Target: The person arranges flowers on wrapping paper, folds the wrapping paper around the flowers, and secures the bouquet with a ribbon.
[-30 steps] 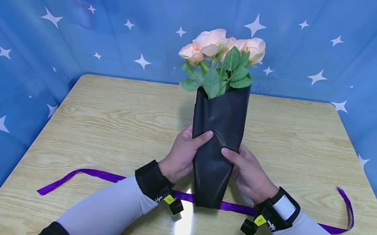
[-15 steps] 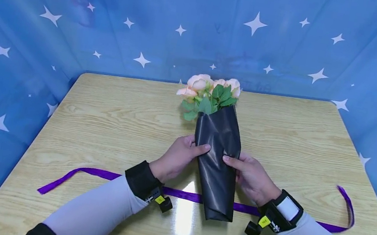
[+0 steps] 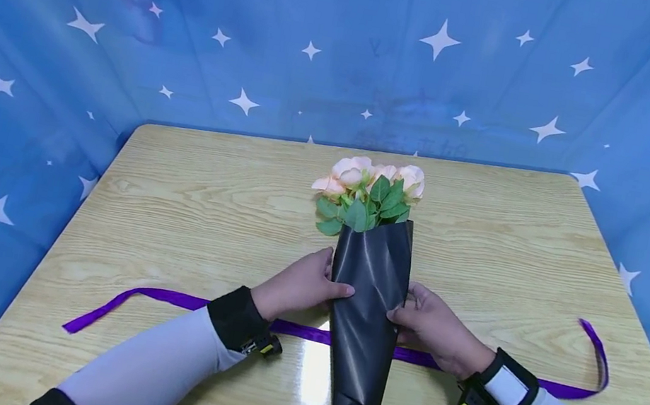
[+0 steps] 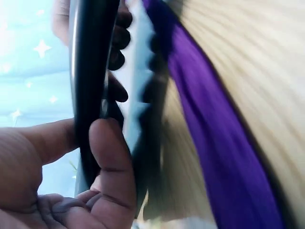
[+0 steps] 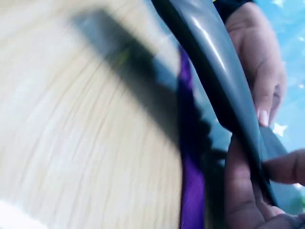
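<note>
In my head view, the bouquet of pale peach roses with green leaves (image 3: 369, 185) is held over the middle of the pale wood-grain table (image 3: 220, 213), its stems inside a glossy black, tapering sheet wrap (image 3: 363, 338). I see the left hand (image 3: 300, 288) pinching the wrap's left edge, thumb in front, and the right hand (image 3: 436, 328) pinching the right edge lower down. I judge the wrapping itself done; the long, flat purple satin ribbon (image 3: 303, 332) runs beneath, both ends loose, so any tying is left. The wrap hides the stems, the ribbon's crossing and most of the fingers behind. Through my left wrist view, thumb and fingers nip the dark edge, with a gap down to the ribbon; the blooms are cut off and the far hand is blurred. My right wrist view shows the same pinch on the other edge, above a soft shadow; how the sheet closes I cannot tell.
</note>
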`<state>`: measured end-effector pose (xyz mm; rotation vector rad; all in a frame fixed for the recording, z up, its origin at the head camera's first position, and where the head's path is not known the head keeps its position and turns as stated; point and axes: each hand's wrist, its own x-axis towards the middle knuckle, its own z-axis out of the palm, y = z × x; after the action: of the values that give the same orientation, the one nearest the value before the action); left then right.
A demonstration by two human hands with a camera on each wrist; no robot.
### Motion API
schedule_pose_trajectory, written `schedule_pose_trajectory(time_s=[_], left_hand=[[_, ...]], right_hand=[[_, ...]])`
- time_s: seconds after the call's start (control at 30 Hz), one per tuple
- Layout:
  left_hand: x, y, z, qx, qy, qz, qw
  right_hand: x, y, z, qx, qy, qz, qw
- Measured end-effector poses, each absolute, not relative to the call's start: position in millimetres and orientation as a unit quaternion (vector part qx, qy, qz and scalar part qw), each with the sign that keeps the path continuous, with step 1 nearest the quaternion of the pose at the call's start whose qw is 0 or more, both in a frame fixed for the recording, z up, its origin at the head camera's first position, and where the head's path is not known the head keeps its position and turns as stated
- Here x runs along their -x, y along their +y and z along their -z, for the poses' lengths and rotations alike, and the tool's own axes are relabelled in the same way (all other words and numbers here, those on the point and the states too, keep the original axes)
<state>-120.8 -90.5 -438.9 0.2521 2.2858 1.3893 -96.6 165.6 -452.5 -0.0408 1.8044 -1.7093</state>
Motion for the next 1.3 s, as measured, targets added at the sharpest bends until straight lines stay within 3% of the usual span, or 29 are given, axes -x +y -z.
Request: schedule_pose_trajectory(time_s=[0.27, 0.5, 0.57, 0.7, 0.77, 0.97, 1.3], left_hand=[[112.2, -91.2, 440.5, -0.125, 0.898, -0.38, 0.183], [102.9, -89.7, 442.5, -0.274, 0.949, -0.154, 0.037], [99.5, -89.6, 441.5, -0.314, 0.941, -0.115, 0.047], [92.7, -88.6, 441.4, -0.335, 0.928, -0.087, 0.142], [89.7, -87.9, 442.4, -0.326, 0.926, -0.076, 0.178], [85.5, -85.1, 443.3, -0.329, 0.927, -0.013, 0.179], [107.8, -79.4, 442.8, -0.314, 0.933, 0.016, 0.173]], right_hand=[[96.0, 162.3, 458.1, 0.066, 0.774, 0.574, 0.259], [101.3, 161.0, 454.6, 0.174, 0.892, 0.383, 0.167], [100.9, 160.2, 454.0, 0.21, 0.923, 0.303, 0.112], [97.0, 160.3, 451.7, 0.28, 0.942, 0.186, 0.03], [94.6, 160.4, 450.6, 0.316, 0.936, 0.15, 0.036], [91.3, 159.5, 450.9, 0.356, 0.916, 0.121, 0.144], [117.2, 158.3, 445.8, 0.345, 0.917, 0.113, 0.163]])
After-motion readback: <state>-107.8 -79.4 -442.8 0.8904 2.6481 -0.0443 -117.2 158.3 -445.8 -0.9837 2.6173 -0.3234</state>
